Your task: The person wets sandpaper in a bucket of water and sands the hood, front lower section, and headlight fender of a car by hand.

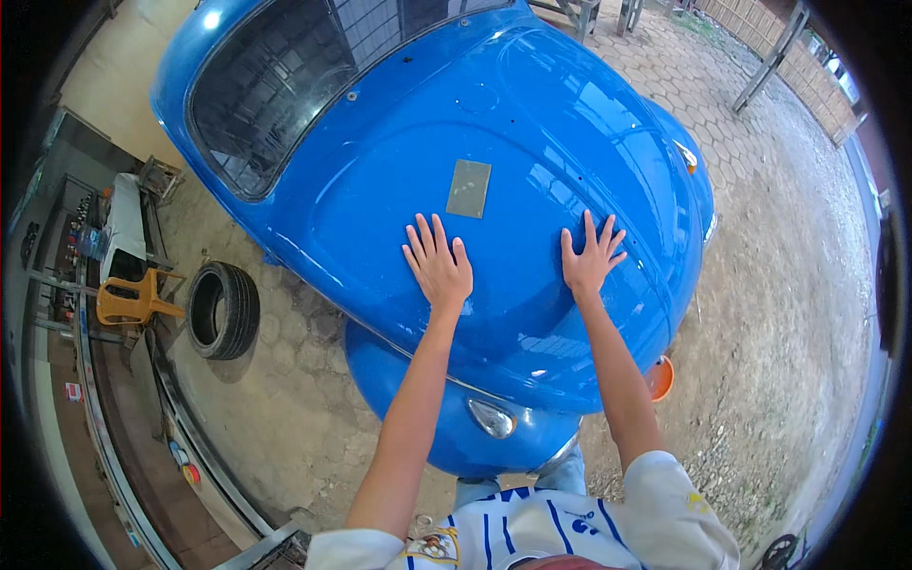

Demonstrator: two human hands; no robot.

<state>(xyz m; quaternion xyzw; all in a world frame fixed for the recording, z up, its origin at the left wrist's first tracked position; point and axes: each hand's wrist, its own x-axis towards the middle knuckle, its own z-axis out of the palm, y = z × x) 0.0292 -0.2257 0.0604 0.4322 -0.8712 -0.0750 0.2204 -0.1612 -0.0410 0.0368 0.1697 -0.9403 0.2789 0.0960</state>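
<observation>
Left hand point(440, 266) and right hand point(590, 258): flat, fingers spread, grasping nothing, pressed on blue car hood point(532, 142), apparently for bracing. Grey rectangular sheet point(469, 188) lay just beyond.

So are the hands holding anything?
No, nothing is held. The left hand and right hand lie flat, fingers spread, on the blue car hood, just below a grey patch.

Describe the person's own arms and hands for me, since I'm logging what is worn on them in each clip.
Both forearms are bare from the short sleeves down. The left hand and right hand wear no gloves, and no rings, watch or bands show. The sleeves are white, part of a white shirt with blue stripes and a small badge near the left sleeve.
</observation>
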